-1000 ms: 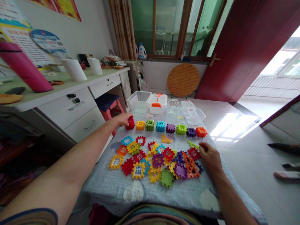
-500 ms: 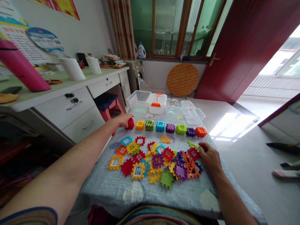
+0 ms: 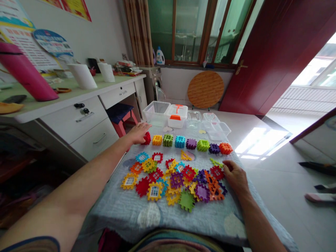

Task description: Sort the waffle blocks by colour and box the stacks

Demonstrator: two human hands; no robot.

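At the left end of a row of plastic block stacks, my left hand (image 3: 139,133) is beside the red stack (image 3: 147,138), fingers stretched out past it and thumb low at its side. Contact with the stack is hard to make out. My right hand (image 3: 236,176) rests on the cloth at the right, loosely curled with nothing visible in it. Its fingertips are close to a red square tile (image 3: 217,172) and a light green triangular piece (image 3: 216,162). Between my arms lies a loose heap of notched tiles, among them a purple frame (image 3: 176,180), a green square (image 3: 186,201) and yellow window pieces (image 3: 154,191).
Rightward along the row stand yellow (image 3: 157,140), green, blue (image 3: 180,141), purple and orange stacks (image 3: 225,148). Behind them are a clear bin (image 3: 156,111), a lidded box with an orange latch (image 3: 177,117) and clear trays (image 3: 217,130). A white desk (image 3: 86,119) is at the left.
My left hand has shifted slightly left and up from the red stack, and its fingers look more spread. My right hand and the tiles stay as they were. The view shifts slightly.
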